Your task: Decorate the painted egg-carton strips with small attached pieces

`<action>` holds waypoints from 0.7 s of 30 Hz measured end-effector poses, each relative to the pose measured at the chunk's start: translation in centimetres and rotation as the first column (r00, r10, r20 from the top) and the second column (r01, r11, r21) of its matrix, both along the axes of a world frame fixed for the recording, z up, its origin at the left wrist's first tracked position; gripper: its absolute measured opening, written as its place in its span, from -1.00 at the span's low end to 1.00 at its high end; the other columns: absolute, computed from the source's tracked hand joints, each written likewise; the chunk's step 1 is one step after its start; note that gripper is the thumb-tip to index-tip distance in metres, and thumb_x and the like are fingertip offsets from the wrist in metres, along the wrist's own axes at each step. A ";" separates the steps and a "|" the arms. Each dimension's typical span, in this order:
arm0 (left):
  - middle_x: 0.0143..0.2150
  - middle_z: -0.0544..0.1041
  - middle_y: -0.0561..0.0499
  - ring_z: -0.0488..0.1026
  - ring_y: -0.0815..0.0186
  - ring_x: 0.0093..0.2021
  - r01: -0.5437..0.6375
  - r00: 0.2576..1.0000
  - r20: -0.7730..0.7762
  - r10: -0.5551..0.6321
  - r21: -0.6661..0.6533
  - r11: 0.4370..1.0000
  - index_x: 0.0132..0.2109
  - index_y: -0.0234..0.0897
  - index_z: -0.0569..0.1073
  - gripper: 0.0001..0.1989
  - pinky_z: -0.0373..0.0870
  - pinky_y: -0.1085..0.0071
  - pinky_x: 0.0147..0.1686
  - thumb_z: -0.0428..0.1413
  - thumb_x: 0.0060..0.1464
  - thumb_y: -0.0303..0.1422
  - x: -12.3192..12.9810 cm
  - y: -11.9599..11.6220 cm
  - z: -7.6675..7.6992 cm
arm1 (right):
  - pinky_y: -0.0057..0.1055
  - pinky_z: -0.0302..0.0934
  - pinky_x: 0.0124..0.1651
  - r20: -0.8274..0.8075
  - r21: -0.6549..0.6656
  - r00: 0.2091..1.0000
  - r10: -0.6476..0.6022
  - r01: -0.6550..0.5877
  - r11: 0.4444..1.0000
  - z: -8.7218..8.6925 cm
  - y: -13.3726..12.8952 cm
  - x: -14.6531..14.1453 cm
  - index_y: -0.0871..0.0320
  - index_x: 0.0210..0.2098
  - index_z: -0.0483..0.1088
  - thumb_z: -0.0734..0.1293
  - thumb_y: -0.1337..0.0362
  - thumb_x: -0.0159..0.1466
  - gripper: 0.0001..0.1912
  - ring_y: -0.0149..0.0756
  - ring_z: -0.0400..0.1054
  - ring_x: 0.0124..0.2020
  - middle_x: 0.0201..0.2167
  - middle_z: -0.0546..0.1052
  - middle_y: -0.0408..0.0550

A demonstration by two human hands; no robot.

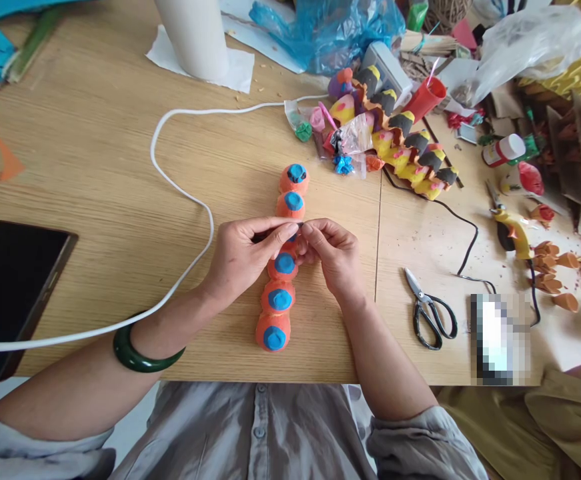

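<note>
An orange caterpillar-like row of rounded bumps (pixel 275 297) lies lengthwise on the table, with a flat blue disc on each visible bump. Dark marks show on the disc of the farthest bump (pixel 296 175). Over the middle of the row, my left hand (pixel 243 253) and my right hand (pixel 335 257) meet fingertip to fingertip, both pinched. Between them is a small dark piece (pixel 300 225), perhaps soft clay; its shape is mostly hidden. Something dark also shows inside my left hand's curled fingers. Part of the row is covered by my hands.
Black-handled scissors (pixel 427 310) lie to the right, near a yellow glue gun (pixel 515 233). Clay packets (pixel 345 140) and painted egg-carton strips (pixel 410 147) sit behind. A white cable (pixel 205 207) crosses the left side beside a phone (pixel 20 280). Another person's clothing (pixel 515 420) shows at right.
</note>
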State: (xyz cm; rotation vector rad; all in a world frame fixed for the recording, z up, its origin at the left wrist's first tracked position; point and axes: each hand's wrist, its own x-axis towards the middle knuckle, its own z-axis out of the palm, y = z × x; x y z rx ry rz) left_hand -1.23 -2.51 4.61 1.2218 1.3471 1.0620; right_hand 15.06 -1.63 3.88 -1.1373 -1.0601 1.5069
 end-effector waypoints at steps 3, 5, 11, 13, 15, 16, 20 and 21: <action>-0.41 0.62 0.06 0.47 0.38 -0.44 -0.003 1.000 0.014 0.002 0.021 1.000 -0.13 -0.16 0.74 -0.77 0.44 0.49 -0.44 0.28 0.20 -0.15 0.0 0.1 0.0 | -0.50 0.27 -0.48 0.004 0.012 1.000 -0.001 0.001 1.000 0.0 -0.1 0.0 0.10 -0.41 0.50 0.51 -0.02 0.29 -0.66 -0.50 0.36 -0.58 -0.55 0.52 -0.25; -0.43 0.60 0.06 0.47 0.37 -0.45 -0.011 1.000 0.013 0.010 0.024 1.000 -0.14 -0.16 0.74 -0.78 0.41 0.48 -0.45 0.29 0.20 -0.17 0.0 0.1 0.1 | -0.49 0.27 -0.47 0.016 0.018 1.000 -0.006 0.006 1.000 0.0 -0.1 0.0 0.10 -0.39 0.50 0.48 -0.03 0.31 -0.65 -0.49 0.37 -0.58 -0.55 0.51 -0.25; -0.46 0.59 0.07 0.46 0.37 -0.45 -0.030 0.999 -0.035 0.032 0.049 0.998 -0.15 -0.14 0.74 -0.81 0.42 0.46 -0.44 0.28 0.19 -0.19 0.0 0.0 0.2 | -0.48 0.37 -0.43 0.042 0.007 0.997 -0.059 0.058 0.998 0.0 0.0 0.0 0.10 -0.34 0.48 0.51 -0.08 0.26 -0.63 -0.49 0.37 -0.55 -0.52 0.49 -0.26; -0.46 0.59 0.08 0.46 0.36 -0.45 -0.029 0.998 -0.060 0.032 0.056 0.998 -0.16 -0.12 0.74 -0.81 0.44 0.45 -0.42 0.28 0.20 -0.18 0.0 0.0 0.2 | -0.48 0.40 -0.42 0.018 0.010 0.997 -0.077 0.077 0.997 0.0 0.0 -0.1 0.10 -0.31 0.49 0.54 -0.05 0.24 -0.65 -0.48 0.38 -0.54 -0.51 0.51 -0.26; -0.46 0.60 0.08 0.47 0.35 -0.44 -0.032 0.996 -0.084 0.037 0.067 0.997 -0.15 -0.10 0.75 -0.81 0.45 0.44 -0.41 0.28 0.20 -0.17 0.0 0.0 0.3 | -0.49 0.41 -0.42 -0.015 0.022 0.997 -0.076 0.077 0.997 0.1 0.1 -0.1 0.10 -0.30 0.51 0.55 -0.01 0.23 -0.67 -0.48 0.38 -0.53 -0.50 0.52 -0.25; -0.46 0.60 0.07 0.48 0.34 -0.44 -0.034 0.995 -0.095 0.041 0.072 0.997 -0.15 -0.10 0.75 -0.80 0.46 0.43 -0.40 0.28 0.20 -0.16 0.0 0.0 0.3 | -0.50 0.41 -0.41 -0.029 0.028 0.997 -0.072 0.072 0.997 0.1 0.1 -0.1 0.10 -0.29 0.51 0.56 0.01 0.22 -0.68 -0.49 0.38 -0.53 -0.49 0.53 -0.24; -0.46 0.61 0.07 0.50 0.33 -0.43 -0.033 0.991 -0.127 0.048 0.113 0.993 -0.12 -0.11 0.75 -0.79 0.49 0.43 -0.37 0.27 0.20 -0.17 0.0 -0.1 0.4 | -0.50 0.42 -0.40 -0.020 0.027 0.998 -0.067 0.068 0.997 0.2 0.0 -0.2 0.09 -0.27 0.53 0.57 0.01 0.21 -0.69 -0.49 0.36 -0.52 -0.48 0.54 -0.24; -0.46 0.61 0.07 0.50 0.34 -0.44 -0.032 0.990 -0.133 0.049 0.127 0.991 -0.12 -0.12 0.75 -0.79 0.49 0.43 -0.37 0.27 0.21 -0.18 0.0 -0.1 0.4 | -0.49 0.42 -0.39 -0.005 0.023 0.998 -0.068 0.069 0.997 0.2 -0.1 -0.2 0.09 -0.27 0.53 0.56 0.00 0.21 -0.68 -0.49 0.37 -0.51 -0.47 0.54 -0.23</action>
